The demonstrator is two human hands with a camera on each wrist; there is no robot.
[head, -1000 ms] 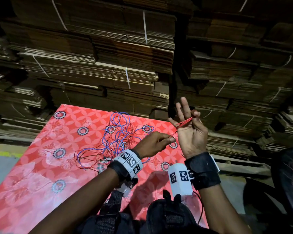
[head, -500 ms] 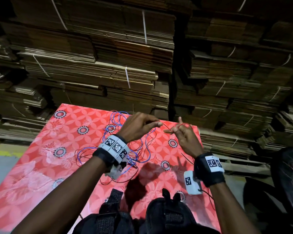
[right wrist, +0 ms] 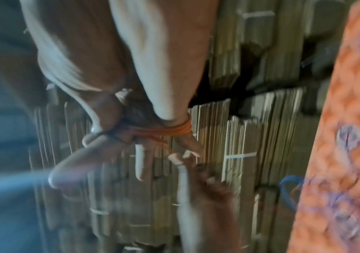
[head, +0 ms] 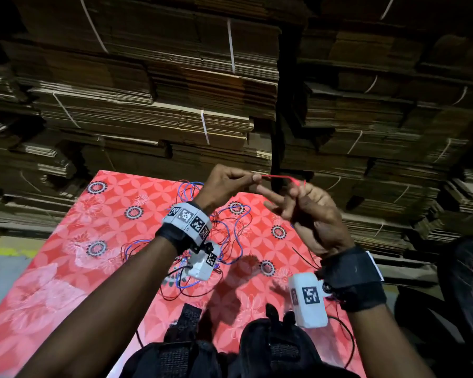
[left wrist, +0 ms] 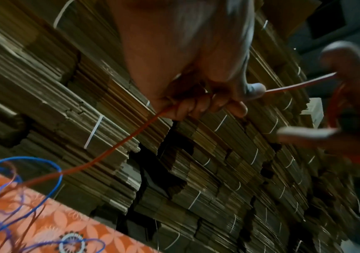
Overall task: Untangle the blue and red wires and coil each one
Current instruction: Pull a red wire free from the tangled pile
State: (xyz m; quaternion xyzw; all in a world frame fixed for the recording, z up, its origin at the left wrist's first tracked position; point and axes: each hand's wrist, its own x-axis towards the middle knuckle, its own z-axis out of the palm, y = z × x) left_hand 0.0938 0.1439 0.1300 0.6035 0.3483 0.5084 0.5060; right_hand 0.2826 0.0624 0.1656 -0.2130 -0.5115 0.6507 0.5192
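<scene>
My left hand (head: pixel 253 178) is raised above the far edge of the table (head: pixel 66 268) and pinches the red wire (head: pixel 279 177) between thumb and curled fingers. A short taut stretch of that wire runs right to my right hand (head: pixel 292 192). In the right wrist view the red wire (right wrist: pixel 170 131) is wound in a few loops round my right hand's (right wrist: pixel 131 137) fingers, with the thumb pressed on it. In the left wrist view the red wire (left wrist: pixel 114 150) trails from my left hand (left wrist: pixel 228 101) down to the tangle. The blue wire (head: pixel 238 222) lies in loose loops on the red floral cloth, mixed with red strands.
Tall stacks of strapped flat cardboard (head: pixel 175 105) stand right behind the table and to the right. A black bag with straps (head: pixel 230 350) sits at the near edge below my arms. A dark round object (head: pixel 464 296) is at the lower right.
Both hands have risen from just above the cloth. The left hand has moved up and right, and the red wire is now drawn taut between it and the right hand's fingers.
</scene>
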